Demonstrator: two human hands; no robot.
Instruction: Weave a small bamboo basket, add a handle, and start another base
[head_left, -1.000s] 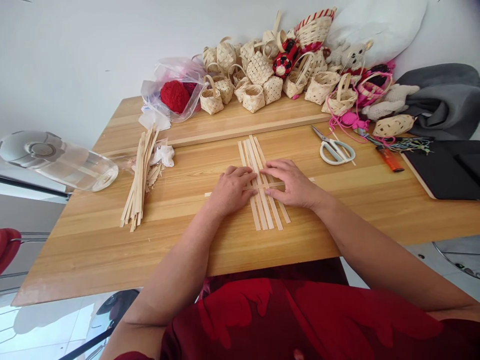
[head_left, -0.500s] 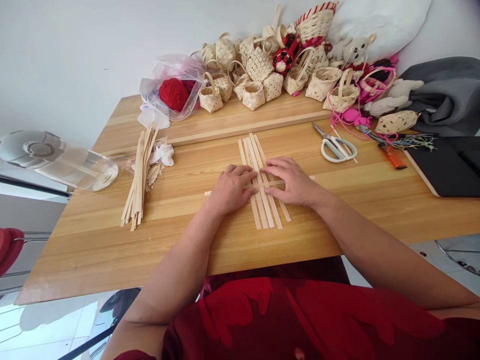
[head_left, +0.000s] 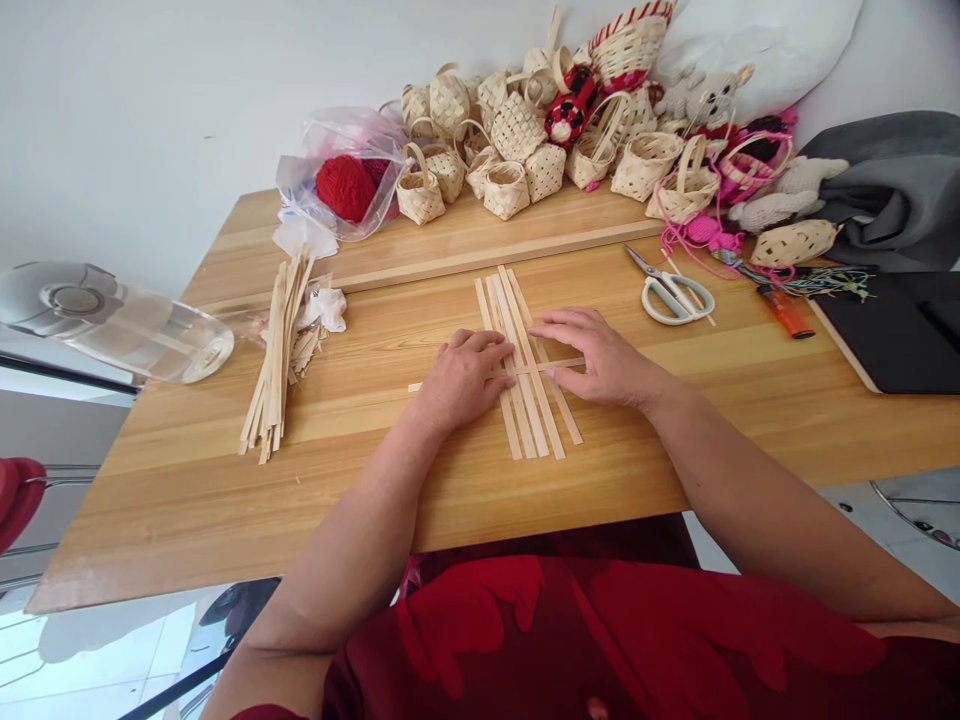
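Note:
Several pale wooden weaving strips (head_left: 529, 408) lie side by side on the table, pointing away from me. One strip (head_left: 415, 387) crosses them from left to right, its middle partly under my hands. My left hand (head_left: 469, 372) rests on the left strips, fingers stretched out and thumb near the crossing. To the right, my right hand (head_left: 596, 355) has its thumb and fingers apart, close to the outermost right strip. Its thumb is at the cross strip; I cannot tell whether it presses on it. Neither hand grips anything.
Scissors (head_left: 677, 298) and an orange lighter (head_left: 785, 312) lie right. A bundle of strips (head_left: 276, 360) and a clear bottle (head_left: 150, 330) are left. Behind a long wooden bar (head_left: 495, 258) stand several small woven baskets (head_left: 506, 190) and a bag with red yarn (head_left: 345, 188).
My right hand has shifted a little right, away from the middle strips, uncovering more of the crossing. My left hand has stayed in place.

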